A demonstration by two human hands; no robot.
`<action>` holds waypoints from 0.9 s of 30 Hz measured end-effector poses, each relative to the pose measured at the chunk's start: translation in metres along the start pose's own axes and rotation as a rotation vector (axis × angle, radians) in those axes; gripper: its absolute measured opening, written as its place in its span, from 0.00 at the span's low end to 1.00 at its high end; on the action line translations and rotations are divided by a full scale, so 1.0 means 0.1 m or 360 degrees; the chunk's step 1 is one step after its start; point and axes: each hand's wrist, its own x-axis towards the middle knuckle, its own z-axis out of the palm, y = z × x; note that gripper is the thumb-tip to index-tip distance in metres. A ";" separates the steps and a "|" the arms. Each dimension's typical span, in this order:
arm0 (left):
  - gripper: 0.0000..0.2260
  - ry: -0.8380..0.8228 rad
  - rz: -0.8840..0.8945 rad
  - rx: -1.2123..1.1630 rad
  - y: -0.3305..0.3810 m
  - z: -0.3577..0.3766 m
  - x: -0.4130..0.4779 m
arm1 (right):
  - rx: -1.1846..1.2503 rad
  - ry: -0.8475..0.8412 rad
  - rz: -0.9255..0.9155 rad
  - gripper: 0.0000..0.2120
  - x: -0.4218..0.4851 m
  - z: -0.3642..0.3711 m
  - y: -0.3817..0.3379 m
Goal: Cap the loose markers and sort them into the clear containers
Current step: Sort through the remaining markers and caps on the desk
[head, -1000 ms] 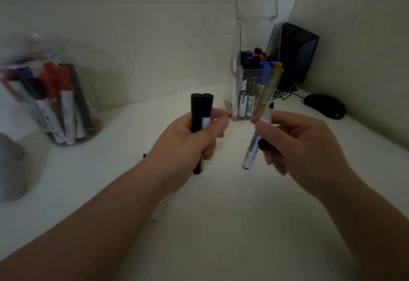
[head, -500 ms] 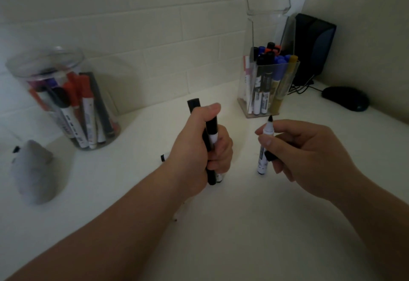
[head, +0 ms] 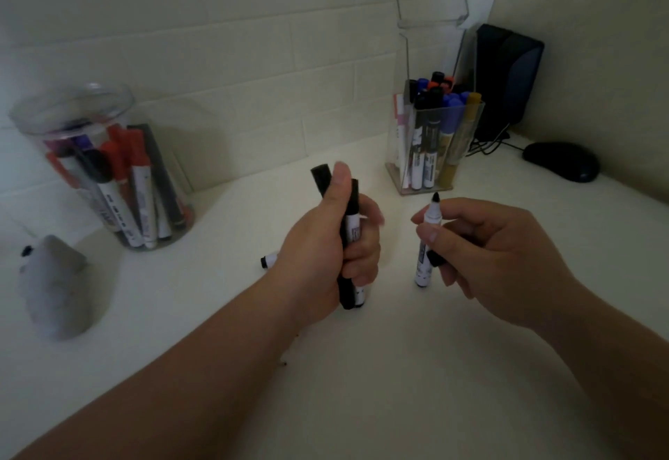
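Right hand [head: 499, 257] pinches the uncapped marker [head: 428, 238] upright, nib up, a dark piece, likely its cap [head: 436, 259], tucked under the same fingers; left hand [head: 322, 246] grips two capped markers [head: 352, 213] upright alongside; square clear container [head: 394, 141] stands beyond, nearer the right hand.

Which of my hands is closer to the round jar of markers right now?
Left. Your left hand, gripping two black markers, is to the right of the round jar; your right hand, holding an uncapped marker, is farther right, beyond the left hand.
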 end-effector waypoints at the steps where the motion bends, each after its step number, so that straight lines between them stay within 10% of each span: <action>1: 0.24 0.0036 0.0019 0.0003 0.00 0.01 0.00 | 0.0004 0.0003 0.0006 0.10 0.00 -0.01 0.00; 13: 0.12 0.0122 0.0070 0.0459 0.06 0.00 -0.08 | 0.0420 -0.0362 0.0616 0.13 0.05 0.00 0.06; 27: 0.12 0.0159 0.0300 0.2492 -0.24 0.10 0.11 | -0.0262 -0.0478 0.0975 0.17 0.14 -0.19 0.10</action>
